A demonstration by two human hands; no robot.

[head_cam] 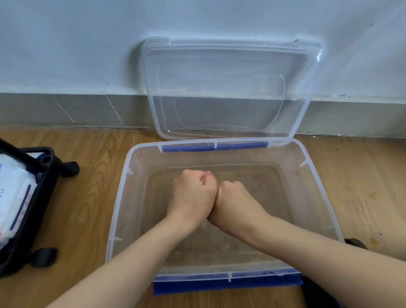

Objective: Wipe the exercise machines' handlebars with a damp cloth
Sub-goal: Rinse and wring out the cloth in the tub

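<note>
Both my hands are clenched into fists and pressed side by side over the middle of a clear plastic bin (119, 193). My left hand (193, 193) sits slightly farther forward, and my right hand (236, 198) touches it at the knuckles. The bin stands on the wooden floor and holds shallow, slightly cloudy water (263, 191). No cloth shows outside either fist, and whatever lies inside the fists is hidden. No exercise machine handlebar is in view.
The bin's clear lid (229, 83) leans upright against the white wall behind it. Blue latches (227, 283) sit on the bin's near and far edges. At left stands a black wheeled cart (41, 189) holding a white wipes pack (9, 195). A dark object (356, 243) lies at the bin's right.
</note>
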